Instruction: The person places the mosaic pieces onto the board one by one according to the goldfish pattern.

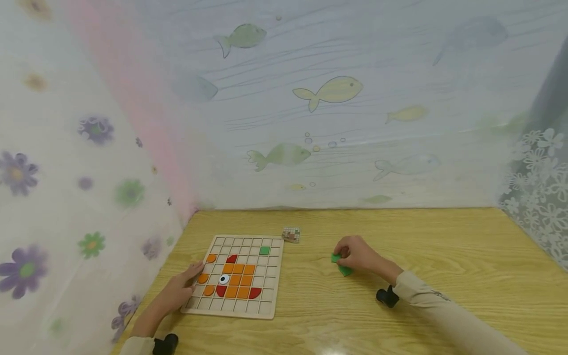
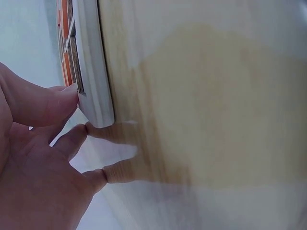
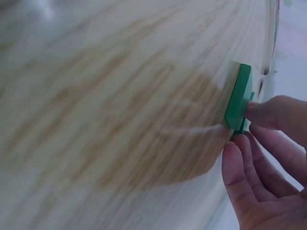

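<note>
My left hand (image 1: 174,292) rests at the left edge of a wooden grid board (image 1: 235,308). In the left wrist view its thumb presses the board's rim (image 2: 93,81), while the other fingertips touch the table beside it. On the board lie orange square tiles (image 1: 238,268), red quarter-round pieces (image 1: 255,293), orange discs (image 1: 202,278), a white eye disc (image 1: 224,279) and one green square (image 1: 264,251). To the right, my right hand (image 1: 358,254) pinches a green tile (image 1: 335,258) low over the table. Another green tile (image 1: 345,270) lies just below the fingertips.
A small patterned card (image 1: 291,234) lies by the board's upper right corner. The wood-grain table (image 1: 426,246) meets a fish-patterned curtain (image 1: 337,148) at the back. A flowered curtain (image 1: 88,197) hangs along the left side, with white lace flowers (image 1: 546,187) on the right.
</note>
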Demonstrator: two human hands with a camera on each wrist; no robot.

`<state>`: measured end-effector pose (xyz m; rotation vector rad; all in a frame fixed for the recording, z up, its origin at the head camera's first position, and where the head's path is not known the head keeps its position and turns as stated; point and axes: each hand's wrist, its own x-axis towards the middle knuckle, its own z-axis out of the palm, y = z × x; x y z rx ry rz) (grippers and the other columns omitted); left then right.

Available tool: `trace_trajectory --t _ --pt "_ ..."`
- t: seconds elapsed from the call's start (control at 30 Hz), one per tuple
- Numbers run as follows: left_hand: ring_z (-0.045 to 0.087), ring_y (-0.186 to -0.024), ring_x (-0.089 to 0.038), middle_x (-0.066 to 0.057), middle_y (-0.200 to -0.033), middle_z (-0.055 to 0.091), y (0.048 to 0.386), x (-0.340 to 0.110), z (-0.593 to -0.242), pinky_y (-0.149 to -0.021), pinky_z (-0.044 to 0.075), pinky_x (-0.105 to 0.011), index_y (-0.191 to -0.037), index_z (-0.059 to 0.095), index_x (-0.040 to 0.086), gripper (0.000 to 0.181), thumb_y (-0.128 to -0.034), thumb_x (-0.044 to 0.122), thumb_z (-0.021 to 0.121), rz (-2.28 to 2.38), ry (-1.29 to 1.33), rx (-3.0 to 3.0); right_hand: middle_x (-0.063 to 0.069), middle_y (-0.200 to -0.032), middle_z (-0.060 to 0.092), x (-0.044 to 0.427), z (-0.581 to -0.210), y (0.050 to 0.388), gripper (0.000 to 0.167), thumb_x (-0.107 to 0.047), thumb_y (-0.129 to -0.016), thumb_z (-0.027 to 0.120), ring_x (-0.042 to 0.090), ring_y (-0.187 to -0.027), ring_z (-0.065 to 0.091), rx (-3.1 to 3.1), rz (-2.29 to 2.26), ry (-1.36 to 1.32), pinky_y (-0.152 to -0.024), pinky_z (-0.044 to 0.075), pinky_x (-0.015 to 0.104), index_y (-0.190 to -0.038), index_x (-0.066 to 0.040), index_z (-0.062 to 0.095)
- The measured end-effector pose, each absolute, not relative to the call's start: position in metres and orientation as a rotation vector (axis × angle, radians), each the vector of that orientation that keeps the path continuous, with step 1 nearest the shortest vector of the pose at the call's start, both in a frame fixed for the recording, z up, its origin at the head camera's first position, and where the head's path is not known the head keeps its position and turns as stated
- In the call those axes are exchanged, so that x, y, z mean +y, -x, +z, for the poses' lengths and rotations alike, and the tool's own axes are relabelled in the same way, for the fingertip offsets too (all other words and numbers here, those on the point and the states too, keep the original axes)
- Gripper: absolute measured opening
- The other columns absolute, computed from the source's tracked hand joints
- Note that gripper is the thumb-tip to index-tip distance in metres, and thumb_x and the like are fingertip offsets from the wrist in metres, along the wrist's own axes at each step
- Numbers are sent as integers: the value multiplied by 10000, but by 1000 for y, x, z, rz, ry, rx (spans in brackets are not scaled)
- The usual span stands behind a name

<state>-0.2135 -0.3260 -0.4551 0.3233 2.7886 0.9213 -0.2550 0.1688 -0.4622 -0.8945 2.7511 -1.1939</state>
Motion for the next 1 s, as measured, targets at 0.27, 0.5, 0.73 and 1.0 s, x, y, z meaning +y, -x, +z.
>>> trace_trajectory --t 0.27,0.5,0.73,1.0 --pt "127 -1370 -470 -282 -1491 218 214 -328 -455 -1063 151 -615 -1450 316 -38 608 -863 -66 471 932 -344 2784 58 -784 646 162 -465 260 124 0 -776 710 83 -665 598 2708 -1221 944 -574 508 211 -897 20 693" --pt "125 -1372 -465 -281 -1493 211 214 -329 -457 -1067 144 -609 -1455 314 -27 609 -869 -59 476 928 -351 2780 54 -794 654 147 -460 258 121 4 -792 695 92 -668 600 2689 -1252 998 -603 514 238 -912 22 699" --pt "114 -1377 -459 -273 -1499 207 211 -328 -456 -1068 138 -610 -1461 311 -16 609 -877 -63 476 947 -317 2759 72 -796 646 122 -460 261 95 -9 -798 676 33 -649 582 2641 -1322 1270 -579 518 220 -878 41 691" --pt "129 -1377 -451 -272 -1494 219 212 -327 -455 -1075 146 -592 -1456 323 -18 597 -881 -56 481 947 -317 2779 114 -868 639 88 -461 266 94 -6 -807 696 95 -673 606 2594 -1321 1178 -639 528 218 -895 19 714"
